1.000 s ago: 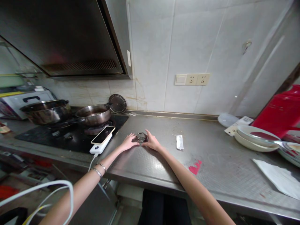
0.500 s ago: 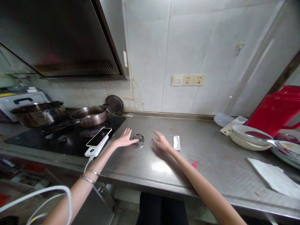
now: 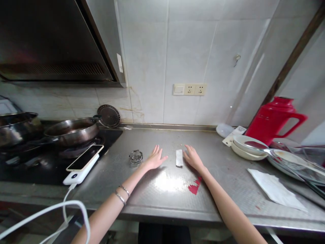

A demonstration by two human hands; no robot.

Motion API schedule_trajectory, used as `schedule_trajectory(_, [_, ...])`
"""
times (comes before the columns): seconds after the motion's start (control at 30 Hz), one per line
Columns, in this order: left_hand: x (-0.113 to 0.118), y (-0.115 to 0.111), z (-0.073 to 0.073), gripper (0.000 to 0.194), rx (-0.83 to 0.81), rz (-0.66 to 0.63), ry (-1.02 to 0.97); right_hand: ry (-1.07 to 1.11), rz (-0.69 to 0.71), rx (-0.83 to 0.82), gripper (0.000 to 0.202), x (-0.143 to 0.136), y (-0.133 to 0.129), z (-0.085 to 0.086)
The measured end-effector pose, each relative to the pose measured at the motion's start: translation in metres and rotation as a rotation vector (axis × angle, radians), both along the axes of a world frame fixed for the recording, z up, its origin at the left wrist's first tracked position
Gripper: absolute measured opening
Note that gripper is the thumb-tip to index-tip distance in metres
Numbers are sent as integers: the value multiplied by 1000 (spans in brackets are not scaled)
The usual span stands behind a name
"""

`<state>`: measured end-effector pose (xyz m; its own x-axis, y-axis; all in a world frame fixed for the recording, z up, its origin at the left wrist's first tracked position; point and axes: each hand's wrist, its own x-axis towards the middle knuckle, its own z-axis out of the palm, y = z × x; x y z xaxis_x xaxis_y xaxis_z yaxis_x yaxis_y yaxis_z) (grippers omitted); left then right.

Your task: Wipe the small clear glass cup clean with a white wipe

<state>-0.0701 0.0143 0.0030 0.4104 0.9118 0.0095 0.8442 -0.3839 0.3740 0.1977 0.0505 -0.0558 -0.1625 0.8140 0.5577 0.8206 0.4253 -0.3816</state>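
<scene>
My left hand (image 3: 154, 159) is over the steel counter (image 3: 149, 137), fingers spread and holding nothing. A dark metal wire ring-like piece (image 3: 136, 157) lies to its left, apart from it. My right hand (image 3: 193, 157) hovers or rests at the counter with its fingers apart, just right of a small white paper strip (image 3: 179, 158). That strip lies between the two hands, nearer the right one. Below the right hand, a ragged red scrap (image 3: 194, 186) lies beside my right forearm.
At the left, a phone (image 3: 85, 157) on a white power bank (image 3: 80, 172) lies by the stove; a pan (image 3: 73, 131) stands behind. At the right are a red thermos (image 3: 271, 120), stacked bowls (image 3: 247, 152) and a white paper sheet (image 3: 276, 188). A white cable crosses the lower left.
The view has turned to the right. My left hand has moved right, away from the wire piece, and my right hand has moved to the paper strip's right side. More of the red scrap shows.
</scene>
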Motion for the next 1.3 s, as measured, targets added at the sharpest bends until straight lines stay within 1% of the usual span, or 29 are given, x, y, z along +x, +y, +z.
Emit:
schedule_trajectory(0.1, [12, 14, -18, 84, 61, 51, 57, -11, 1, -19, 43, 6, 3, -6])
schedule_trajectory(0.23, [17, 26, -32, 80, 133, 76, 129, -34, 33, -57, 45, 1, 4, -5])
schedule_trajectory(0.4, [17, 30, -38, 78, 89, 98, 175, -101, 90, -142, 47, -5, 2, 1])
schedule_trajectory(0.57, [17, 33, -39, 76, 69, 104, 162, -55, 82, -166, 45, -10, 1, 7])
schedule_trajectory(0.7, [14, 33, -38, 75, 69, 88, 46, -3, 116, -140, 45, -16, -3, 13])
schedule_trajectory(0.8, [15, 29, -33, 73, 107, 43, -62, 84, 132, -146, 44, -22, -6, 16])
schedule_trajectory(0.87, [18, 24, -27, 72, 127, -5, -152, 198, 146, -177, 40, -27, -7, 17])
schedule_trajectory(0.97, [28, 17, -20, 70, 108, -21, -296, 469, 184, -263, 32, -35, -6, 20])
schedule_trajectory(1.03, [33, 13, -19, 61, 31, -31, -394, 609, 212, -312, 30, -39, -5, 21])
schedule_trajectory(1.13, [36, 11, -19, 37, -147, -104, -548, 690, 228, -345, 35, -40, -5, 25])
schedule_trajectory(1.17, [35, 11, -19, 32, -198, -118, -589, 719, 231, -357, 36, -40, -6, 27])
schedule_trajectory(1.23, [32, 13, -19, 29, -270, -116, -642, 781, 229, -383, 39, -38, -8, 31])
schedule_trajectory(1.3, [28, 14, -17, 29, -313, -110, -659, 803, 246, -411, 47, -36, -12, 37])
